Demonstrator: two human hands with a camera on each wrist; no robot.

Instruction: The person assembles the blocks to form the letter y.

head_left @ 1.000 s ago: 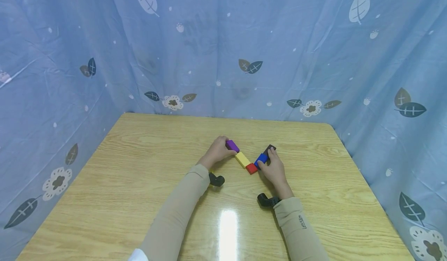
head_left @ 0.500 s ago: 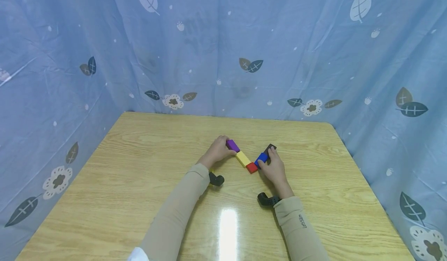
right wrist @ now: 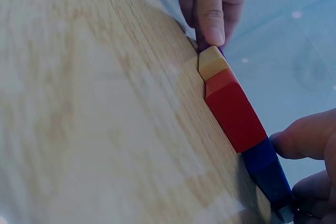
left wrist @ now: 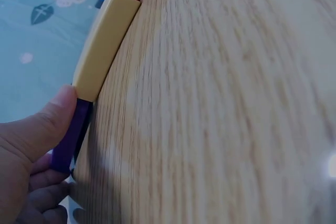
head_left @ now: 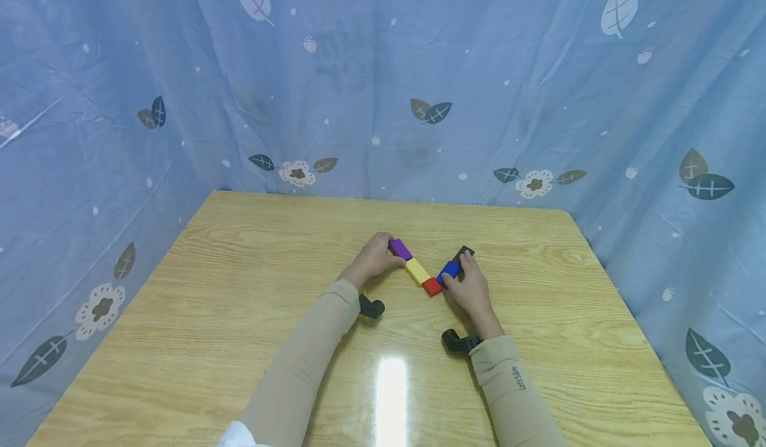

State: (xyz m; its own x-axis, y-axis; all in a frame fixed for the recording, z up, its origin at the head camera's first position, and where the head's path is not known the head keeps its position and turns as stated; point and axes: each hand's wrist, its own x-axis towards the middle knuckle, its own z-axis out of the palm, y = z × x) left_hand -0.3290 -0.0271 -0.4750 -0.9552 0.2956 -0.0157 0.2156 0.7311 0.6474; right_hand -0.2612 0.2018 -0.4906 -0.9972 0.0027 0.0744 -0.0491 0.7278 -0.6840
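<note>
Five small coloured blocks form a V on the wooden table (head_left: 239, 287), end against end. Its left arm is a purple block (head_left: 399, 249) and a yellow block (head_left: 417, 272). At the bottom point lies a red block (head_left: 431, 287). Up the right arm run a blue block (head_left: 449, 272) and a dark brown block (head_left: 465, 253). My left hand (head_left: 374, 256) grips the purple block, thumb near its joint with the yellow one. With my right hand (head_left: 470, 290) I pinch the right arm, thumb on the blue block and fingers by the dark one.
A blue curtain (head_left: 371, 88) with leaf and flower prints surrounds the table at the back and sides. Black wrist mounts (head_left: 458, 342) stick out beside both forearms. Light glares off the tabletop near the front.
</note>
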